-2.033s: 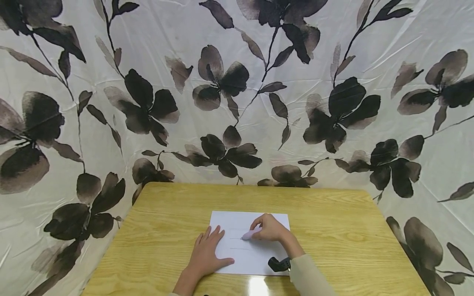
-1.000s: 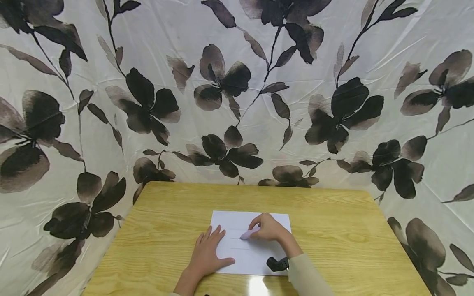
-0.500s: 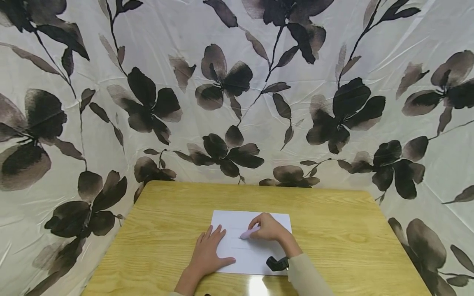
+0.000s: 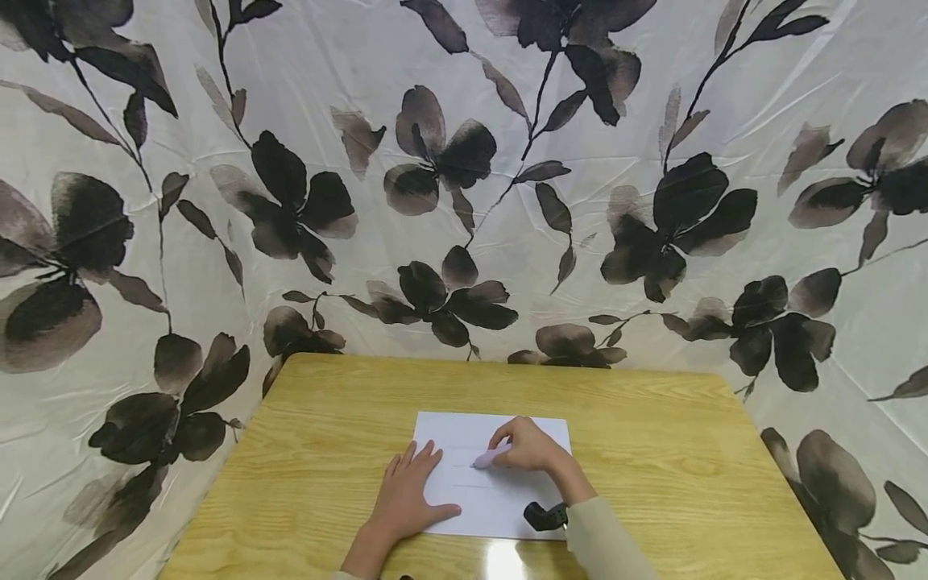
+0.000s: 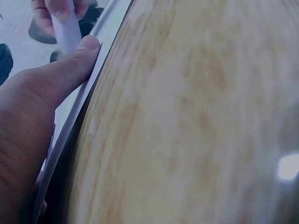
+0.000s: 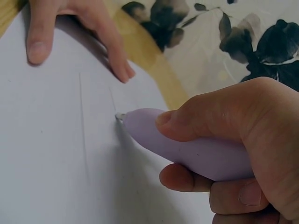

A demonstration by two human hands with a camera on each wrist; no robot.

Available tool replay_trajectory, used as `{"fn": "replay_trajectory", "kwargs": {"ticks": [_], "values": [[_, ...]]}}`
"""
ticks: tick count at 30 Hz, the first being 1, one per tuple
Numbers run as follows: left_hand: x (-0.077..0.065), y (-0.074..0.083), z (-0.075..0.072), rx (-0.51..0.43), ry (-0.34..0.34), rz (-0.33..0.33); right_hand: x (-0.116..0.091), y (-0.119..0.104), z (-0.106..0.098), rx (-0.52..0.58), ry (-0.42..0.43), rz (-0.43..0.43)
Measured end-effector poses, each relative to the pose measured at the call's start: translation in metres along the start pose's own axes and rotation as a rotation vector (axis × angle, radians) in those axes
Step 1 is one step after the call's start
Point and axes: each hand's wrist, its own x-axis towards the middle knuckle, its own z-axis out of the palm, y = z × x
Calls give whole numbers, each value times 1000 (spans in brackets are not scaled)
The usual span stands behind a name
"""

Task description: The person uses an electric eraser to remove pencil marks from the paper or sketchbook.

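Note:
A white sheet of paper [image 4: 493,515] lies on the table, marked with several thin, roughly parallel lines. On its left part my left hand [image 4: 408,493] rests flat, fingers spread and thumb reaching across the lower edge. My right hand [image 4: 535,448] grips a thick lavender pen-shaped tool [image 6: 191,151] between thumb and fingers. The tool's small pale tip [image 6: 120,116] touches the paper at one of the lines in the right wrist view. Whether the lines are drawn or cut is hard to tell. In the left wrist view, my left thumb [image 5: 77,65] lies along the paper's edge.
The yellow wood-grain table [image 4: 326,419] stands against a white cloth backdrop [image 4: 348,72] printed with dark flowers. A black band [image 4: 545,516] sits at my right wrist, over the paper's lower right. Light glares off the table's front.
The tool's tip has shifted slightly left along the line, then slightly back right, with my right hand. My left hand stays in place on the paper.

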Motion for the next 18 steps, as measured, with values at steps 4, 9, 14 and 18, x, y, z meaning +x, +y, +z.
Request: {"fn": "replay_trajectory", "kwargs": {"ticks": [4,9,14,18], "values": [[1,0,1,5,-11,-1,6,-2,3,8,-12,0],[1,1,1,-3,-2,-6,10,-4,5,-2,-9,11],[1,2,-1,-1,-19,-14,6,-3,2,-5,-8,21],[2,3,-2,-3,-25,-18,5,-2,2,10,-6,19]]}}
